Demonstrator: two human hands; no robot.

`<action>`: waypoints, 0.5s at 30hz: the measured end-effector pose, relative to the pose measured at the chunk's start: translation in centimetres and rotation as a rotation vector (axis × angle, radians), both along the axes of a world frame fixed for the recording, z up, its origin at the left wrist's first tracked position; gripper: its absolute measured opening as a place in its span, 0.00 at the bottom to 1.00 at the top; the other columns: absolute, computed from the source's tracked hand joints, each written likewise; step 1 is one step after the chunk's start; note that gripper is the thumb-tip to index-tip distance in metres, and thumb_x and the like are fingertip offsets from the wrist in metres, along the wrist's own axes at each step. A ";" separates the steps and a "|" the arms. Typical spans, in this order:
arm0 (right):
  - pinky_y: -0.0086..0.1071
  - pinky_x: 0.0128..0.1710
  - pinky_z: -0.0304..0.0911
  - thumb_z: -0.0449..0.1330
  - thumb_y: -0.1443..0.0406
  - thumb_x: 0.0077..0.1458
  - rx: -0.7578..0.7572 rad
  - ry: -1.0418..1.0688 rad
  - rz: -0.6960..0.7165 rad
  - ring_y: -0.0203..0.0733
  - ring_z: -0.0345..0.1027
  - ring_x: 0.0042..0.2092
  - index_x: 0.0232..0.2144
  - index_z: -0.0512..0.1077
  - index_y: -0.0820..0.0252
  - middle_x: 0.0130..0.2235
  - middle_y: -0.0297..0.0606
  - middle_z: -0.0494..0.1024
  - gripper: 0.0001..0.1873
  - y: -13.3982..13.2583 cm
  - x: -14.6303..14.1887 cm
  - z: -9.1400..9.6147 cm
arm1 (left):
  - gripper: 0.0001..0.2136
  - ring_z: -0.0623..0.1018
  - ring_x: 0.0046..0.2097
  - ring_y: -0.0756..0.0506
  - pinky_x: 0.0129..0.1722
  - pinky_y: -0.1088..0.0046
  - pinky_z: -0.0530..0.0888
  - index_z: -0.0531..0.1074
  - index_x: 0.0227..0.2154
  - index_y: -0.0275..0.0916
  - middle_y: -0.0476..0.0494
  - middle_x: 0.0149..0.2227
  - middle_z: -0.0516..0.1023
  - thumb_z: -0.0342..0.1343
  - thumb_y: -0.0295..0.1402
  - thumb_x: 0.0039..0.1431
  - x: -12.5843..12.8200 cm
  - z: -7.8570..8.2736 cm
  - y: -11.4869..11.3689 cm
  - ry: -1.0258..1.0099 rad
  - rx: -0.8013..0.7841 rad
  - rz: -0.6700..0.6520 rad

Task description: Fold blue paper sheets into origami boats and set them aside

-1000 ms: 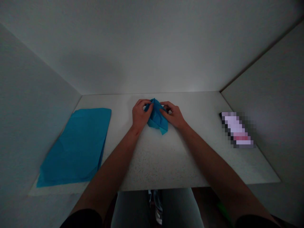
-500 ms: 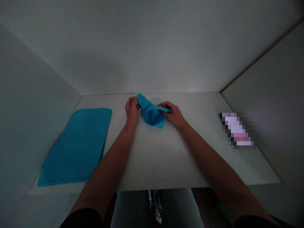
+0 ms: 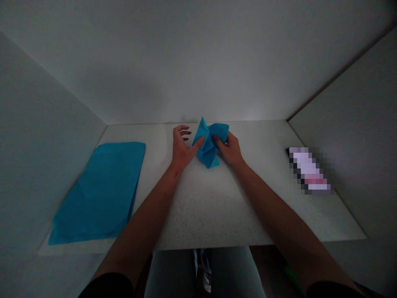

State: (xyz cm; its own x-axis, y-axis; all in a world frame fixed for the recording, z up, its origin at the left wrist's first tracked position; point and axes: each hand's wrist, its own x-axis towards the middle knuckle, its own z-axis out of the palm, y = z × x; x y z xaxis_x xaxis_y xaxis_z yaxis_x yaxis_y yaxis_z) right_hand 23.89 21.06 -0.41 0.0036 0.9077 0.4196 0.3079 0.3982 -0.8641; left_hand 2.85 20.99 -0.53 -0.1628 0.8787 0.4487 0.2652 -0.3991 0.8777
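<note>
A partly folded piece of blue paper (image 3: 210, 143) stands crumpled on the white table (image 3: 217, 207), near its far edge. My right hand (image 3: 230, 150) is closed on the paper's right side, thumb on the front. My left hand (image 3: 181, 148) is beside the paper's left side. Its thumb touches the paper and its fingers are curled but apart, not gripping.
A stack of flat blue paper sheets (image 3: 99, 190) lies at the table's left. A blurred flat object (image 3: 310, 169) lies at the right. White walls enclose the table on the left, back and right. My knees show below the front edge.
The left hand let go of the paper's left corner and opened, thumb now against it. The paper turned and bunched more upright, moving slightly right in the right hand.
</note>
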 end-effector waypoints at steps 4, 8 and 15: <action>0.52 0.54 0.73 0.64 0.44 0.66 0.084 0.003 -0.083 0.57 0.78 0.49 0.46 0.81 0.51 0.43 0.44 0.85 0.20 -0.1 -0.1 0.1 | 0.42 0.77 0.56 0.37 0.51 0.56 0.79 0.61 0.62 0.46 0.33 0.62 0.67 0.78 0.47 0.49 0.8 0.1 -0.8 0.217 0.146 0.025; 0.51 0.53 0.74 0.63 0.46 0.69 0.133 -0.029 -0.140 0.54 0.76 0.45 0.43 0.80 0.50 0.40 0.42 0.82 0.17 -0.3 -0.1 0.2 | 0.43 0.74 0.59 0.33 0.57 0.49 0.77 0.61 0.65 0.45 0.30 0.63 0.65 0.77 0.41 0.49 1.4 0.4 -1.2 0.346 0.273 0.039; 0.45 0.49 0.72 0.62 0.57 0.67 0.184 -0.055 -0.129 0.49 0.76 0.43 0.43 0.78 0.52 0.41 0.40 0.83 0.08 -0.7 -0.1 0.7 | 0.20 0.79 0.49 0.40 0.48 0.58 0.80 0.69 0.55 0.45 0.36 0.56 0.73 0.65 0.34 0.62 0.7 -0.2 -0.7 0.169 0.080 0.059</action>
